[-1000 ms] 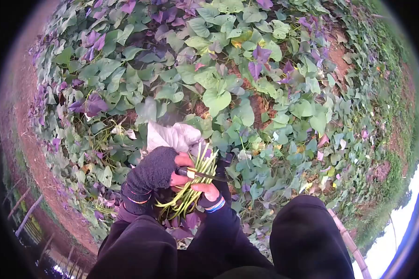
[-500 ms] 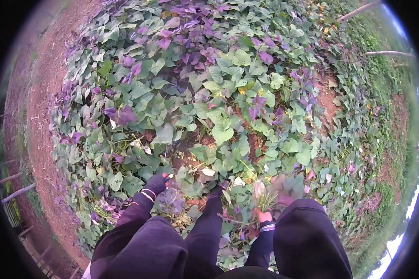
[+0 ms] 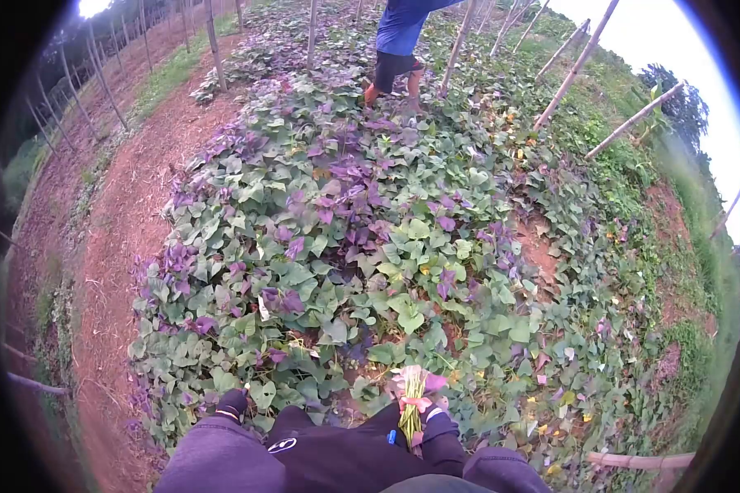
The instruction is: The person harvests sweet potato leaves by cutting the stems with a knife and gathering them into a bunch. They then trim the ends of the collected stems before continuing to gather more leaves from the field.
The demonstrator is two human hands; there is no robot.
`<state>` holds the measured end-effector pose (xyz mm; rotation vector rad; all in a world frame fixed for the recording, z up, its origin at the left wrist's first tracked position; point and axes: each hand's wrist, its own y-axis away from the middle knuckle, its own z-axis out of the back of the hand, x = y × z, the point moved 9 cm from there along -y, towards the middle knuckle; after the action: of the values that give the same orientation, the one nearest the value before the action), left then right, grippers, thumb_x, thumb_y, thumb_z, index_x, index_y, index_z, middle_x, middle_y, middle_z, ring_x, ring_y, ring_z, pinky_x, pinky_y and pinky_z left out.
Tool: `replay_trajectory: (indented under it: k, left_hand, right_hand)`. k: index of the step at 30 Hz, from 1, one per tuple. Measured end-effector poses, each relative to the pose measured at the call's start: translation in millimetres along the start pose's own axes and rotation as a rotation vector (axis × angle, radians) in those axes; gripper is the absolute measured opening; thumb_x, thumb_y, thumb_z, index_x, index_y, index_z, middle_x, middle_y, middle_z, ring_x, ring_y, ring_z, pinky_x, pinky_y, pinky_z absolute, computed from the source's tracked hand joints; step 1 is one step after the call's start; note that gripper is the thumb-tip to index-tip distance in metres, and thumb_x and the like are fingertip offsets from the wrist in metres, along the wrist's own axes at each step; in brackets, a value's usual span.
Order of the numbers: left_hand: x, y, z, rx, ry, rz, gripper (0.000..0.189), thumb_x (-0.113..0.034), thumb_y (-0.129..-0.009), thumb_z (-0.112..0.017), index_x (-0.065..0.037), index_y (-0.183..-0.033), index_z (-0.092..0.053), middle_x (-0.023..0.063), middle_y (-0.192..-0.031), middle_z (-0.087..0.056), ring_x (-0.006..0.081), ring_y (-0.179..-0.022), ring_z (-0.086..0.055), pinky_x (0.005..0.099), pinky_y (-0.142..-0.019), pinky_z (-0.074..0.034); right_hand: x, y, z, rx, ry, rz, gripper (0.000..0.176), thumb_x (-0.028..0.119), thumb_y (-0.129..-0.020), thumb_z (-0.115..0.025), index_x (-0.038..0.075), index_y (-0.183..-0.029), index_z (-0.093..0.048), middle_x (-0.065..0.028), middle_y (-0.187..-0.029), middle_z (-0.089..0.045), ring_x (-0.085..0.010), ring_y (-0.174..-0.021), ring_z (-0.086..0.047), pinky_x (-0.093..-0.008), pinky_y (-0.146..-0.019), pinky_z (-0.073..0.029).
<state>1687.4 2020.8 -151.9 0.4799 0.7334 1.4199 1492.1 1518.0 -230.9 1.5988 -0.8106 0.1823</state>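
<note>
My right hand (image 3: 420,403) is wrapped round a bundle of cut leafy stems (image 3: 411,423), held upright in front of my body. The leafy tops stick up above the fist and the pale green stems hang below it. My left hand (image 3: 233,403), in a dark covering, is low at the left, just over the leaves. Its fingers are mostly hidden, and I cannot make out anything in it. Green and purple heart-shaped vine leaves (image 3: 304,271) spread densely in front of both hands.
Another person (image 3: 399,41) in a blue top stands among the vines ahead. Wooden poles (image 3: 580,66) lean along the right side, and more stand at the left. A bare reddish dirt path (image 3: 111,304) runs along the left. A cut pole (image 3: 641,461) lies low at the right.
My view has tilted up, bringing the other person and the poles into sight. My right hand has lifted the bundle from the leaves towards my body. My left hand has drawn back to the left.
</note>
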Motion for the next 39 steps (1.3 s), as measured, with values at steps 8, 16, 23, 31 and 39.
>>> replay_trajectory:
  k: [8,16,23,31,39]
  left_hand:
    - [-5.2,-12.0,16.5,-0.148,0.127,0.063,0.039,-0.032,-0.062,-0.061,-0.006,-0.090,-0.059,0.0149,-0.083,-0.060,0.0302,-0.079,-0.058,0.0369,-0.072,-0.045]
    - [-68.7,66.5,-39.4,-0.142,0.190,0.235,0.029,-0.025,-0.070,-0.058,-0.004,-0.091,-0.056,0.0136,-0.072,-0.059,0.0257,-0.061,-0.058,0.0370,-0.055,-0.046]
    - [-193.8,157.4,-56.6,0.168,0.456,0.279,0.025,-0.022,-0.072,-0.060,-0.006,-0.090,-0.053,0.0085,-0.067,-0.057,0.0174,-0.055,-0.055,0.0297,-0.049,-0.043]
    - [-163.1,86.3,-19.4,0.145,0.124,0.375,0.037,-0.027,-0.063,-0.064,-0.010,-0.095,-0.055,0.0139,-0.068,-0.059,0.0208,-0.058,-0.059,0.0336,-0.055,-0.046]
    - [-150.7,-72.9,49.9,0.190,0.045,0.085,0.034,-0.025,-0.073,-0.053,-0.010,-0.103,-0.050,0.0166,-0.092,-0.057,0.0296,-0.082,-0.058,0.0415,-0.067,-0.046]
  right_hand:
    - [44.8,72.4,83.5,-0.042,0.130,-0.079,0.019,0.015,-0.072,-0.061,0.006,-0.089,-0.061,-0.0072,-0.066,-0.059,-0.0169,-0.056,-0.053,-0.0304,-0.054,-0.044]
    - [12.8,146.4,284.8,-0.137,0.692,-0.418,0.017,0.016,-0.071,-0.061,0.006,-0.085,-0.062,-0.0079,-0.065,-0.059,-0.0165,-0.057,-0.054,-0.0300,-0.054,-0.044]
    - [58.0,160.7,387.9,-0.108,0.925,-0.506,0.016,0.016,-0.071,-0.062,0.005,-0.082,-0.062,-0.0084,-0.064,-0.059,-0.0162,-0.058,-0.054,-0.0297,-0.054,-0.044]
    - [93.9,133.5,362.9,-0.284,0.499,-0.365,0.022,0.018,-0.069,-0.065,0.000,-0.081,-0.061,-0.0066,-0.069,-0.061,-0.0138,-0.057,-0.055,-0.0266,-0.058,-0.042]
    - [2.0,107.3,293.3,0.121,1.173,-0.425,0.027,0.031,-0.078,-0.045,0.015,-0.091,-0.063,0.0019,-0.090,-0.062,-0.0140,-0.084,-0.054,-0.0261,-0.075,-0.040]
